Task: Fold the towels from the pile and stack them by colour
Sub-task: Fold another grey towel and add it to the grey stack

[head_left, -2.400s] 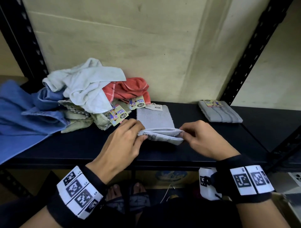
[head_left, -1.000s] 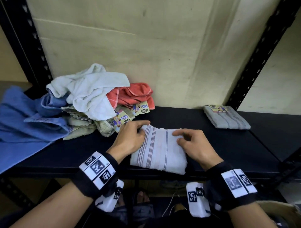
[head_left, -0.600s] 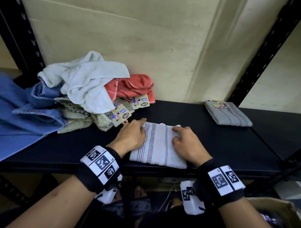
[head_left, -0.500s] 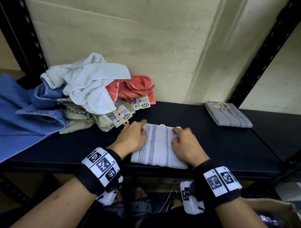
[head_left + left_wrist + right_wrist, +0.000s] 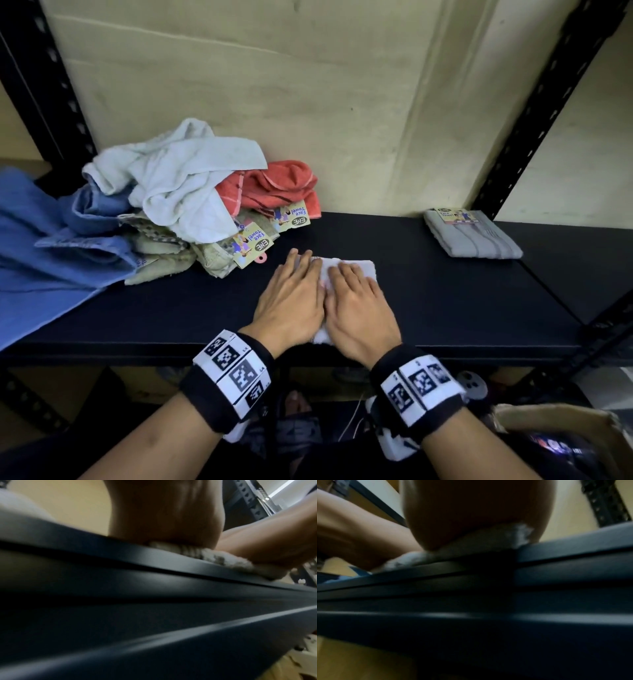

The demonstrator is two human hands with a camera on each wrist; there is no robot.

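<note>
A folded white striped towel (image 5: 356, 266) lies at the front middle of the black shelf (image 5: 445, 294). Both my hands lie flat on it side by side, fingers straight and pressing down: my left hand (image 5: 295, 294) on its left half, my right hand (image 5: 356, 301) on its right half. Only the towel's far edge and a bit of its near edge show. In the left wrist view the towel (image 5: 223, 559) is squashed under my left hand (image 5: 164, 520); the right wrist view shows the towel (image 5: 505, 539) under my right hand (image 5: 477, 513). A folded grey towel (image 5: 472, 236) sits at the back right.
An unfolded pile sits at the back left: a pale towel (image 5: 178, 171), a red one (image 5: 274, 186), beige ones (image 5: 164, 250) with paper tags, and blue cloth (image 5: 51, 233) hanging over the left edge. Black uprights (image 5: 534, 113) flank the shelf. A cardboard box (image 5: 555, 418) stands low right.
The towel was folded over into a narrower packet. Both hands slid together onto it and now lie flat, covering most of it.
</note>
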